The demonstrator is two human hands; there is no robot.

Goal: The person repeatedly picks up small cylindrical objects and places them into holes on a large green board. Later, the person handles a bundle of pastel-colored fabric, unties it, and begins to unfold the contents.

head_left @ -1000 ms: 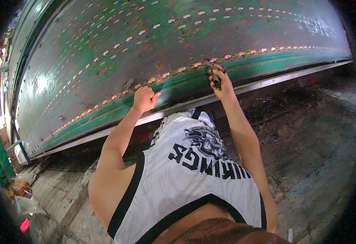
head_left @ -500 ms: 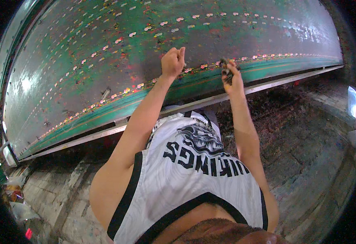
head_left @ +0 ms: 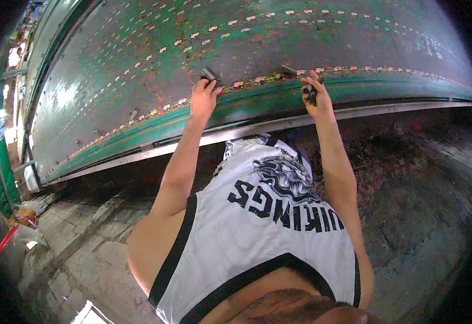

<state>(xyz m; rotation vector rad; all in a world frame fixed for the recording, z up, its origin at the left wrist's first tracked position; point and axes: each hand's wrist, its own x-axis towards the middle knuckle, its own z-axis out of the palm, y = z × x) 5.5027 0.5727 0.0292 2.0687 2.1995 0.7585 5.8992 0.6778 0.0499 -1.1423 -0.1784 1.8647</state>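
Left hand [head_left: 204,99] has shifted farther from the right hand [head_left: 318,96] since half a second ago; its fingers are at a grey block [head_left: 209,74], gripped or merely touched, cannot tell; right hand clasps dark pieces [head_left: 311,96]; second block [head_left: 289,70] lies between them on the table [head_left: 257,59]; printed patches [head_left: 238,85] too small to read; white jersey [head_left: 236,243] bears bold black lettering [head_left: 287,211].
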